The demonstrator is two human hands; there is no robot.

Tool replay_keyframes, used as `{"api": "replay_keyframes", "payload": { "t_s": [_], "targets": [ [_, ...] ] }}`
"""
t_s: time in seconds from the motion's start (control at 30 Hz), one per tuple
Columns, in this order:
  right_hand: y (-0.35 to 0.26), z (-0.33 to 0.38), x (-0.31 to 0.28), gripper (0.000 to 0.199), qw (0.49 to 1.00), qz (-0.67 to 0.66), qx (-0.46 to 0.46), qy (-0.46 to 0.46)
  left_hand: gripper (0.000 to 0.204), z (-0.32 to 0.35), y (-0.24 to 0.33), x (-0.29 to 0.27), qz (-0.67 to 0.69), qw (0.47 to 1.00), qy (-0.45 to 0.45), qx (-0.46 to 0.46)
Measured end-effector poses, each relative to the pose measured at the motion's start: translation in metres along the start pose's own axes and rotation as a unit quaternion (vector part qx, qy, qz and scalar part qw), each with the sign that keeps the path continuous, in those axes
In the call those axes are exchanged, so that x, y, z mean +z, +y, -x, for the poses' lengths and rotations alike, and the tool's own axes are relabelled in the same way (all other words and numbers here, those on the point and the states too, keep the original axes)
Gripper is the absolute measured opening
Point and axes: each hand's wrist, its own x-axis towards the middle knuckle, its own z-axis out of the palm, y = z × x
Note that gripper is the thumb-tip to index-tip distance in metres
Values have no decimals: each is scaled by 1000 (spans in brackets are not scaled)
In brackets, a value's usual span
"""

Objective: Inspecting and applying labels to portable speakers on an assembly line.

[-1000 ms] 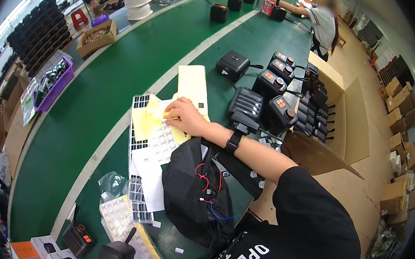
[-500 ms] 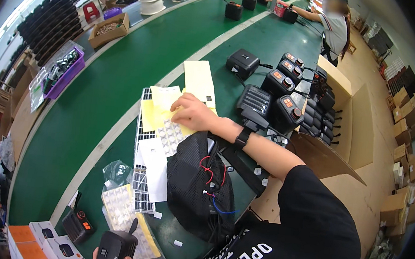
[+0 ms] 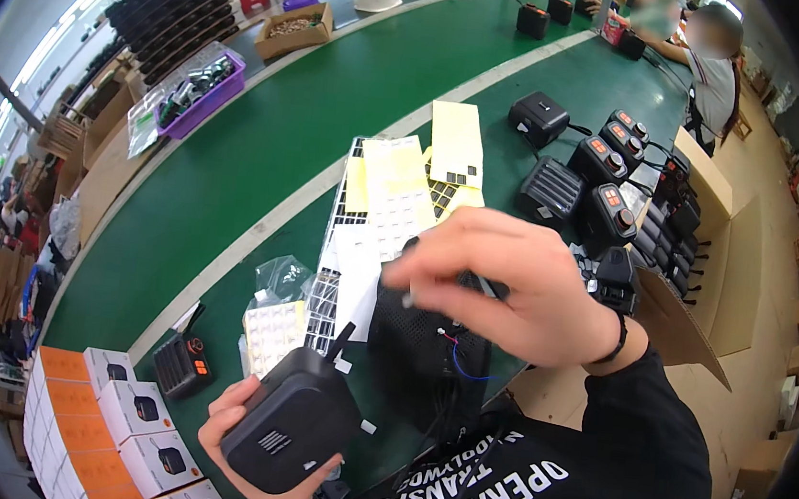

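1. The green conveyor belt runs from the lower left up to the far right, with a pale stripe along its length.
2. An open cardboard box stands at the right edge of the belt, with rows of black devices inside and beside it.
3. A black mesh bag with red and blue wires lies on the belt in front of the person.
4. The black radio sits low in view, near the person's chest, its short aerial pointing up; the left hand is clasped around its lower body.
5. The right hand hovers over the mesh bag, blurred, fingers curled and pinching something small and pale; what it is I cannot tell.
6. Yellow and white sticker sheets lie spread on the belt just beyond the right hand.
7. Orange and white boxes are stacked at the lower left, beside a small black walkie-talkie.
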Motion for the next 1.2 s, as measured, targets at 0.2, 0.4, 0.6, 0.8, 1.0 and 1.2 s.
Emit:
{"api": "replay_keyframes", "payload": {
  "t_s": [0.2, 0.4, 0.6, 0.8, 1.0, 1.2],
  "targets": [
    [-22, 3, 3, 13, 989, -108, -81, -58, 97, 5, 14, 15, 57, 998, 0, -2],
    [-26, 2, 19, 21, 962, -201, -107, -153, 90, 6, 26, 17, 114, 993, -38, -20],
    [-37, -7, 26, 47, 957, -210, 29, -196, 89, 9, 35, 22, 178, 976, -28, -120],
    [-42, -12, 29, 48, 956, -218, 40, -190, 90, 10, 38, 23, 162, 977, -17, -137],
    [-41, -13, 32, 49, 960, -198, 48, -192, 88, 10, 38, 28, 168, 978, -14, -126],
    [-37, -10, 36, 49, 965, -191, 33, -177, 88, 10, 37, 29, 163, 978, -16, -132]
  ]
}}
